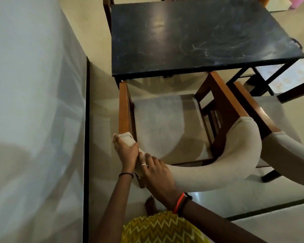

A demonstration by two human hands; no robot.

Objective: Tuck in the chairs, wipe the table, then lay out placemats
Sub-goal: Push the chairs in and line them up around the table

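Chair (167, 123) has a soft, curved cream back. The left hand (125, 151) and right hand (156, 174) both grip that back at its left end. Further on are its brown wood arms and grey seat. It stands right in front of the dark, smeary bench (200, 35).

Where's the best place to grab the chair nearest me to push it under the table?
Grip the curved padded backrest from behind, fingers over its top edge, one hand toward each end. The seat faces the table, so a rear push likely runs straight. Both the left hand and right hand grip its left end, which may swing it.
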